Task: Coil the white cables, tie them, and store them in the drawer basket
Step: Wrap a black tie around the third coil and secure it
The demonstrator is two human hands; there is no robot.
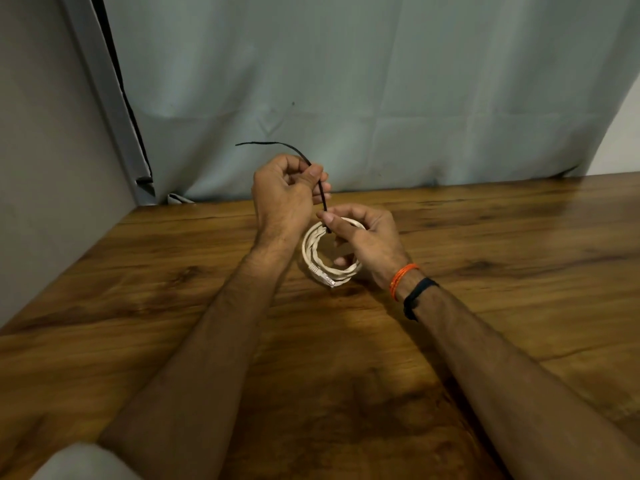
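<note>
A white cable (313, 258) is wound into a small coil, with a clear plug at its near edge, resting just above the wooden table (173, 306). My right hand (367, 240) grips the coil's far right side, thumb and forefinger pinching where a thin black tie (322, 192) meets the coil. My left hand (284, 195) is closed around the black tie higher up. The tie's free end curves up and to the left past my left fist. The drawer basket is not in view.
A pale grey-green curtain (346, 98) hangs behind the table's far edge. A grey wall (41, 168) bounds the left side. A blurred white object (83, 462) sits at the bottom left corner.
</note>
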